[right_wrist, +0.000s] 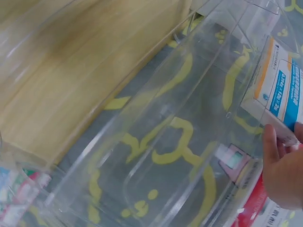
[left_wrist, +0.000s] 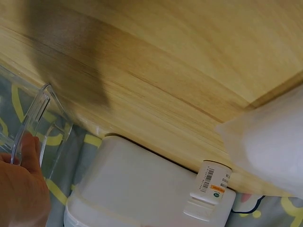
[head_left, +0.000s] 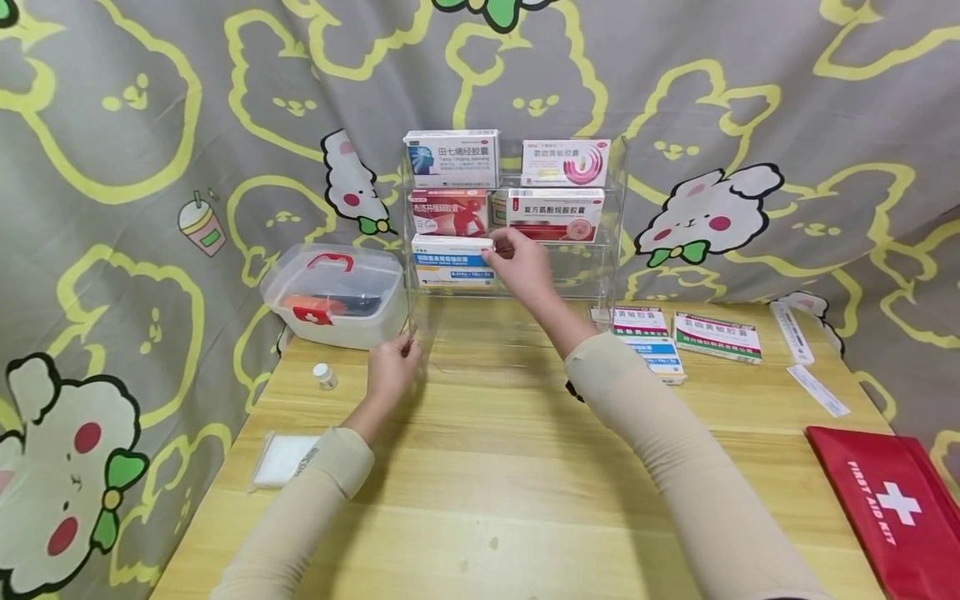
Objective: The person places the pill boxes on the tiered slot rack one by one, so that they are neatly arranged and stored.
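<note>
A clear acrylic rack (head_left: pixel 517 297) with tiers of medicine boxes stands at the back of the table. My right hand (head_left: pixel 527 268) holds a blue-and-white medicine box (head_left: pixel 450 265) by its right end, at the left of the third tier. In the right wrist view, fingertips (right_wrist: pixel 271 137) lie against the end of that box (right_wrist: pixel 279 90). Low on the rack's left side, my left hand (head_left: pixel 393 367) pinches the clear edge; the left wrist view shows its fingers (left_wrist: pixel 31 151) around the panel (left_wrist: pixel 34 116).
Upper tiers carry white (head_left: pixel 452 162) and red boxes (head_left: pixel 450 215). Left of the rack are a lidded plastic bin (head_left: pixel 352 332), a small white bottle (head_left: pixel 324 375) and a white packet (head_left: pixel 281 460). Several boxes (head_left: pixel 717 337) and a red first aid pouch (head_left: pixel 885 500) lie right.
</note>
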A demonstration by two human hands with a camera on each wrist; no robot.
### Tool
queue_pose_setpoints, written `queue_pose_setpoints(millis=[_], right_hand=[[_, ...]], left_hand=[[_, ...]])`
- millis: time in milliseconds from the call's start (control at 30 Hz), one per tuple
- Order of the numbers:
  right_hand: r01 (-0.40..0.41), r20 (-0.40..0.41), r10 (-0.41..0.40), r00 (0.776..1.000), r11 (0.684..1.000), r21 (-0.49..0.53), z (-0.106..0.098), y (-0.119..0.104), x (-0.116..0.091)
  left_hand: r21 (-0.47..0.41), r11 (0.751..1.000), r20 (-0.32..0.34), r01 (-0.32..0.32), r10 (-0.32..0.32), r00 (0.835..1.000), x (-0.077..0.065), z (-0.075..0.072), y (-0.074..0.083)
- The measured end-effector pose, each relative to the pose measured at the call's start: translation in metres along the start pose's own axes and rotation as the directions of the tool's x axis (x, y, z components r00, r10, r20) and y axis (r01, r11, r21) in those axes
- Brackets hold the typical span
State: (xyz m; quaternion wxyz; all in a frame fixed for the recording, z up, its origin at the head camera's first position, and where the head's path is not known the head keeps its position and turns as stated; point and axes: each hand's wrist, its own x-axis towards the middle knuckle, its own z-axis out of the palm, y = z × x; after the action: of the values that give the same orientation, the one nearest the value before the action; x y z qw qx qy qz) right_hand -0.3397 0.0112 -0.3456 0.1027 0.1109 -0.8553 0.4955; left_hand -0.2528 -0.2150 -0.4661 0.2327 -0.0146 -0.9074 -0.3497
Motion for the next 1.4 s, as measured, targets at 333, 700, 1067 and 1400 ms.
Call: queue_pose_setpoints(millis=[333,700,1067,1400], right_hand=[[0.044,0.040,-0.032,0.999,0.935,-0.353,-0.007,-0.015,0.003],[0.143,-0.138,-0.217,0.966,0.899,-0.413,-0.025,-0.027,-0.008],[0.180,-0.240,-0.306,0.921,0.883,-0.434,-0.114,-0.036,-0.019],[-0.048,-0.131,-0.018,0.991,0.873,-0.485,-0.173,0.023,-0.053]], left_hand=[[0.001,1.000,-0.003,0.008,-0.008,1.000,-0.002,0.000,0.002],[-0.001,0.999,0.026,0.035,-0.035,0.999,-0.003,0.000,0.002],[-0.011,1.000,0.022,0.027,-0.026,0.999,0.001,-0.004,0.006],[0.000,0.999,0.040,0.041,-0.041,0.998,-0.003,-0.004,0.007]])
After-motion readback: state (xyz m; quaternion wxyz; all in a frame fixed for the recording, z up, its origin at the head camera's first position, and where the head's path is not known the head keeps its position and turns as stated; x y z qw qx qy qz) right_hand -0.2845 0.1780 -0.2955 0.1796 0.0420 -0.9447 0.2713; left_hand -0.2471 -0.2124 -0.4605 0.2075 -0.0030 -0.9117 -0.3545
